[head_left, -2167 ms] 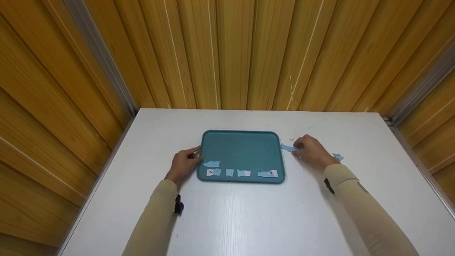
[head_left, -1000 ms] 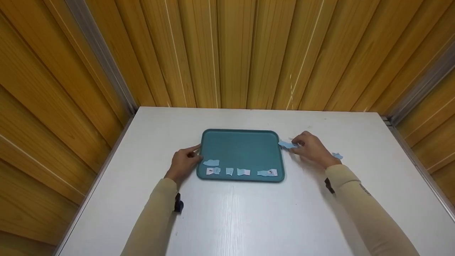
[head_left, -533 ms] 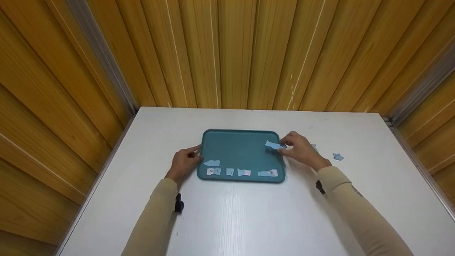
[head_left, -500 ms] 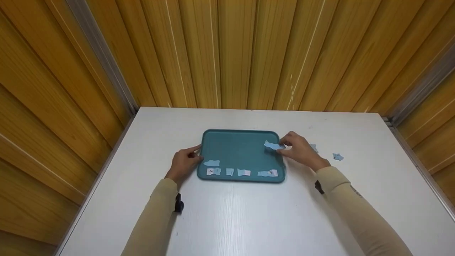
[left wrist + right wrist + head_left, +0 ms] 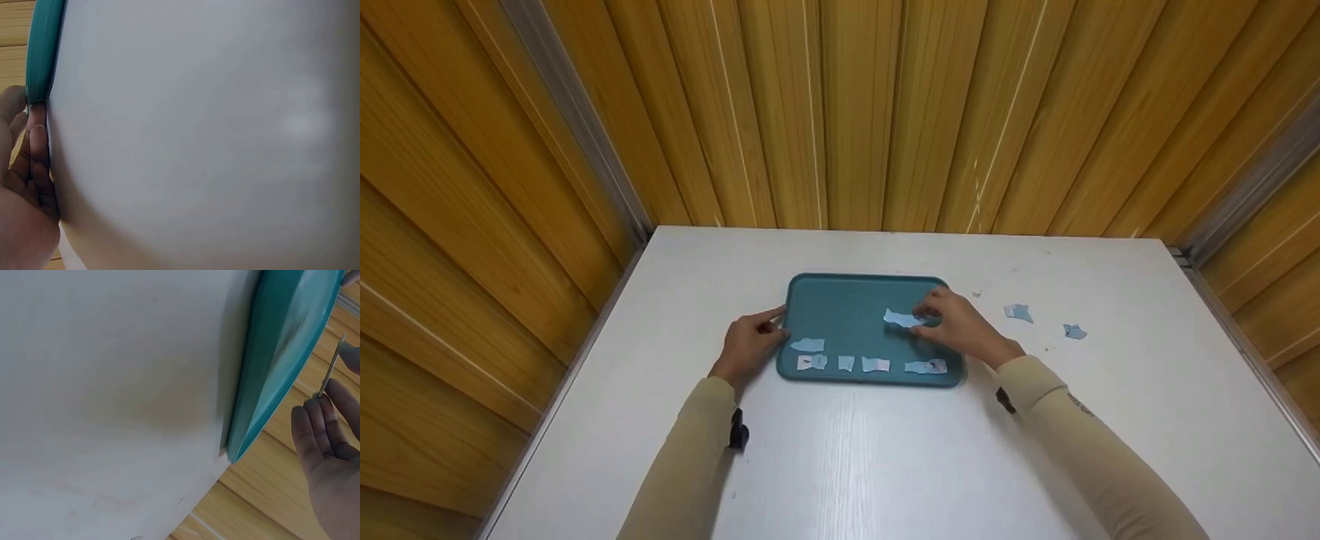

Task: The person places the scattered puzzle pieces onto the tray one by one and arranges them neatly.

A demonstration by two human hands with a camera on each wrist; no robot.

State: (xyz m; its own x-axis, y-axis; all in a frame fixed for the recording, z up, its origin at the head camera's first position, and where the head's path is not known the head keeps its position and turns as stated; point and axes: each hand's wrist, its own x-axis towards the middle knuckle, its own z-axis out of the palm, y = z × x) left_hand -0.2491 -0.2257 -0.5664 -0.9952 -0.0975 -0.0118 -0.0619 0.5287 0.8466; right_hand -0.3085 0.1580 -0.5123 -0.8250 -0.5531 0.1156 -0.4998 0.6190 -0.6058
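A green tray (image 5: 851, 304) lies on the white table. At its left side my left hand (image 5: 748, 343) pinches the rim; in the left wrist view the fingers (image 5: 38, 143) meet the tray's edge (image 5: 44, 50). My right hand (image 5: 960, 326) holds a torn light-blue piece of paper (image 5: 900, 319) between thumb and fingers, over the right half of the tray. Edge-on, the paper (image 5: 331, 368) shows as a thin strip in the right wrist view. Several torn paper pieces lie along the tray's near side, among them a pale blue one (image 5: 808, 345) and a blue-and-white one (image 5: 926, 367).
On the table (image 5: 840, 465) right of the tray lie two more torn pieces, a larger one (image 5: 1019, 313) and a smaller one (image 5: 1075, 331). Tiny scraps (image 5: 976, 293) are near them. Wood-patterned walls (image 5: 855, 112) stand behind and at both sides.
My right hand has carried the piece of paper leftward from the table beside the tray to above it. A torn piece behind that hand has come into view. The left hand stays put.
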